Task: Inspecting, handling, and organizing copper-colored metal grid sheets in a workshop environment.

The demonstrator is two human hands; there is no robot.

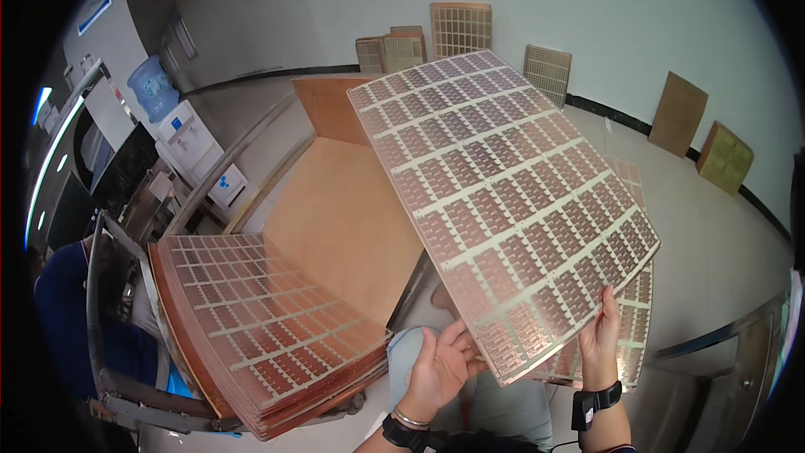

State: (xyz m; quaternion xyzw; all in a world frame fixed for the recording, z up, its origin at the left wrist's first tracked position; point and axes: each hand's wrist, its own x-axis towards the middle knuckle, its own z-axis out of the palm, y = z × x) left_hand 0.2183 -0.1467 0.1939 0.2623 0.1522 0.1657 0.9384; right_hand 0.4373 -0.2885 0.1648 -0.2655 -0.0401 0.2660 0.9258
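Observation:
A large copper-coloured circuit board panel [511, 210] with a pale grid is held up at a tilt in front of me. My right hand [599, 331] grips its lower right edge, thumb on the face and fingers behind. My left hand [440, 369] is beside the lower left corner, palm up with fingers apart. Its fingertips are close to the panel's edge; whether they touch it I cannot tell. Behind the held panel, another similar panel [633, 340] shows partly at the right; what bears it is hidden. A stack of like panels [285, 319] leans at the lower left.
The stack sits on a metal-framed rack [142, 407] with a brown backing board [344, 210]. More panels [461, 29] and boards [677, 115] lean against the far wall. A water dispenser [189, 138] stands at left, near a seated person [63, 327]. A metal cabinet [721, 377] is at lower right.

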